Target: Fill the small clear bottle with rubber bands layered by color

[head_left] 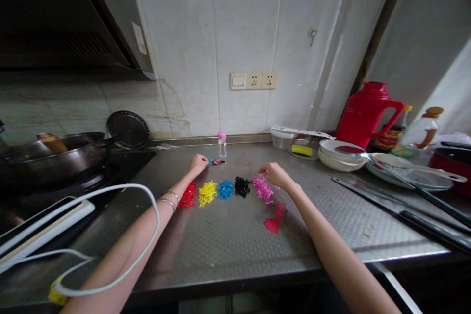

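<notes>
Five small heaps of thin plastic strips lie in a row on the steel counter [221,255]: red [188,195], yellow [208,193], blue [225,189], black [242,186] and pink [262,188]. My left hand [197,163] rests with curled fingers just behind the red and yellow heaps, close to a small multicoloured bundle of strips [217,161]. Whether those fingers hold anything is hidden. My right hand [275,175] hangs over the pink heap, its fingertips pinched on a pink strip [263,170]. A red patch of scraps [274,222] lies nearer me.
A small clear bottle with a pink cap [221,144] stands behind the strips. At left are a dark wok [47,157] on a stove and a white cable [110,250] looping across my left arm. At right stand plates, a red thermos jug [366,115], and long knives [401,213].
</notes>
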`<state>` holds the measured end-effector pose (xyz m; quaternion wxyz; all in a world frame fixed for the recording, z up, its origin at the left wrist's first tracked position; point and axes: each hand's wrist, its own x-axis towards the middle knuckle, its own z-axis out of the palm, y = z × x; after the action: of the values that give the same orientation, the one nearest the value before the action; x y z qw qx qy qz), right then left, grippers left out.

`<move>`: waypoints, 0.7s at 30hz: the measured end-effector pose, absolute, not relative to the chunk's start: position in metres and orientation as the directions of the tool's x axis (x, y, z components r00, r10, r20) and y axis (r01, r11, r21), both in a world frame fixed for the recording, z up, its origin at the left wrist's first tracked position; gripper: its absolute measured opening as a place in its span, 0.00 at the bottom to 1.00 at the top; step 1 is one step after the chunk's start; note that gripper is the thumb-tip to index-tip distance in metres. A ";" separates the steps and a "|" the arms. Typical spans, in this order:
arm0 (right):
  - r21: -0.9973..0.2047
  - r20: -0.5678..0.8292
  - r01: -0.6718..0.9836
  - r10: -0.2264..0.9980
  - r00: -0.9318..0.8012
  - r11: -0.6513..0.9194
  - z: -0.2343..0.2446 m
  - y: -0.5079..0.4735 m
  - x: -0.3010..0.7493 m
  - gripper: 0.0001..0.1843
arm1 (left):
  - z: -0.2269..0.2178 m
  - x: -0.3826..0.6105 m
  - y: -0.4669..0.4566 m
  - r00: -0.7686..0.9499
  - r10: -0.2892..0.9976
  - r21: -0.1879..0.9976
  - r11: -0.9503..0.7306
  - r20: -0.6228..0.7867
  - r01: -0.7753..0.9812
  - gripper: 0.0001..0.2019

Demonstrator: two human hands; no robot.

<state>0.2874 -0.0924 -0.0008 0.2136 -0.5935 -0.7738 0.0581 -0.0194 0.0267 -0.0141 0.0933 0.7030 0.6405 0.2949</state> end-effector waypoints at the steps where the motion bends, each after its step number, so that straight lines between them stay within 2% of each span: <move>1: -0.343 0.255 0.895 0.945 -0.204 0.286 -0.001 -0.092 0.288 0.19 | -0.014 -0.021 0.027 0.013 0.953 0.513 -0.175 0.303 0.840 0.08; 13: -0.353 0.231 0.898 0.955 -0.189 0.263 -0.010 -0.085 0.292 0.19 | -0.008 -0.041 0.018 0.087 0.932 0.608 -0.298 0.352 0.736 0.10; 21: -0.340 0.259 0.896 0.944 -0.205 0.287 -0.014 -0.083 0.292 0.18 | -0.001 -0.024 -0.019 0.230 0.895 0.669 -0.439 0.381 0.600 0.10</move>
<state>0.2922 -0.0828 -0.0141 0.2112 -0.5942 -0.7740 0.0574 -0.0239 -0.0195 -0.0007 0.1956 0.7593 0.4923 0.3779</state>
